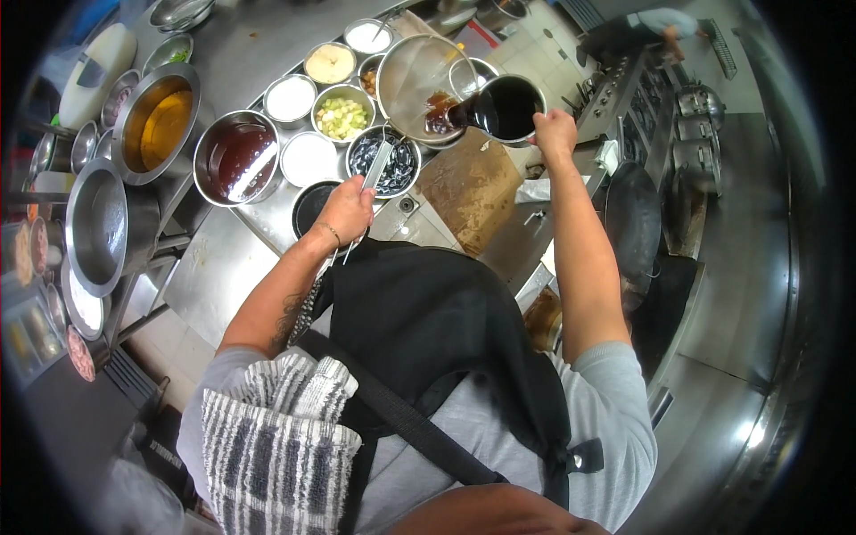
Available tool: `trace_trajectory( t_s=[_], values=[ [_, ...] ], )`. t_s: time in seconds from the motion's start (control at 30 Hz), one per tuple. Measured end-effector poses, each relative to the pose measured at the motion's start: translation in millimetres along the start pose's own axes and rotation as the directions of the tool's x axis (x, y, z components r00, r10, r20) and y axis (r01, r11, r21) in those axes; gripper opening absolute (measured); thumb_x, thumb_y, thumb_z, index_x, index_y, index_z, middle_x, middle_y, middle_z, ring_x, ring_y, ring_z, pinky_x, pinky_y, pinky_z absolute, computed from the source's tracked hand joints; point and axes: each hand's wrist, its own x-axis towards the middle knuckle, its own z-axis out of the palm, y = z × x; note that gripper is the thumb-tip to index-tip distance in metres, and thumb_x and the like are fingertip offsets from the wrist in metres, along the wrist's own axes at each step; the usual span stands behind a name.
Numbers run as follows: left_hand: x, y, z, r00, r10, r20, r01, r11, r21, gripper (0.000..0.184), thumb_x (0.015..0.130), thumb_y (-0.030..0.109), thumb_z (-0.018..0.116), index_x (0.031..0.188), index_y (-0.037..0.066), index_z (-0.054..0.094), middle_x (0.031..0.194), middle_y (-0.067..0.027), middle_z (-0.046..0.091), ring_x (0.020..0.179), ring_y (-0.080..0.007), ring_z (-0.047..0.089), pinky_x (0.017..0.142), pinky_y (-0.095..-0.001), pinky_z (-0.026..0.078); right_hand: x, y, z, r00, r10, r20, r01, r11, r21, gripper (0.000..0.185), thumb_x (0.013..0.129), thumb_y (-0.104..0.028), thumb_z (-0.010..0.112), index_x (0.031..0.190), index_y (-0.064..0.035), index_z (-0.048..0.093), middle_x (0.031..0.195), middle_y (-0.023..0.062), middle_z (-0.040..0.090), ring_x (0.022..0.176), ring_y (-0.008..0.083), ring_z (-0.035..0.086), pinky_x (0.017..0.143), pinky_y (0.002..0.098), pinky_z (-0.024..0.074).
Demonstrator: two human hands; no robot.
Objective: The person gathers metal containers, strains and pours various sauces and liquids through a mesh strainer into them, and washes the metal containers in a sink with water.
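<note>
My right hand [555, 134] grips a metal pot [540, 100] and tilts it to the left. Dark liquid [501, 107] runs from its lip into a large round mesh strainer [419, 62], where a brown patch shows; what lies under the strainer is mostly hidden. My left hand [346, 214] is closed around metal tongs [378, 165], whose far end lies over a container of dark, glossy pieces [406, 168]. Close by stand a bowl of pale green chopped pieces [342, 114] and a container of white contents [308, 159].
A pot of dark red liquid [236, 159] stands left, with a bowl of amber liquid [166, 123] and an empty-looking metal bowl [96, 227] beyond. A stained board [468, 192] lies ahead. A wok [634, 223] sits right; another person [637, 34] bends near the stoves.
</note>
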Motion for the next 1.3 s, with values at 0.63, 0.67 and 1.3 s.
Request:
trace_trajectory(
  t_s=[0.63,0.67,1.3],
  values=[
    [7,-16,2,0.986,0.139,-0.093,-0.128,0.986,0.108,0.025,0.102,0.018,0.051,0.088,-0.002,0.052,0.061,-0.0111,0.062,0.053,-0.0231,0.063,0.055,-0.0387,0.05,0,-9,10,0.936,-0.265,-0.231,0.226,0.957,-0.18,0.022,0.079,-0.02,0.063,0.076,0.0015,0.061,0.078,0.0267,0.065,0.08,0.046,0.064,0.074,0.0508,0.05],
    [7,-16,1,0.986,0.141,-0.089,-0.132,0.987,0.095,0.025,0.102,0.018,0.051,0.087,-0.002,0.052,0.06,-0.01,0.062,0.05,-0.0221,0.061,0.053,-0.0384,0.05,-2,-12,9,0.946,-0.24,-0.216,0.208,0.965,-0.163,0.021,0.079,-0.019,0.063,0.077,0.0014,0.061,0.078,0.0268,0.065,0.079,0.0462,0.064,0.074,0.0509,0.0501],
    [1,3,1,0.999,0.002,-0.045,0.002,0.996,0.084,0.022,0.1,0.016,0.052,0.093,-0.004,0.054,0.065,-0.0186,0.064,0.058,-0.0326,0.066,0.058,-0.0445,0.052,-6,-26,13,0.902,-0.364,-0.234,0.321,0.925,-0.205,0.02,0.084,-0.02,0.066,0.088,-0.0002,0.063,0.087,0.027,0.066,0.089,0.0485,0.063,0.08,0.0537,0.0493]
  ],
)
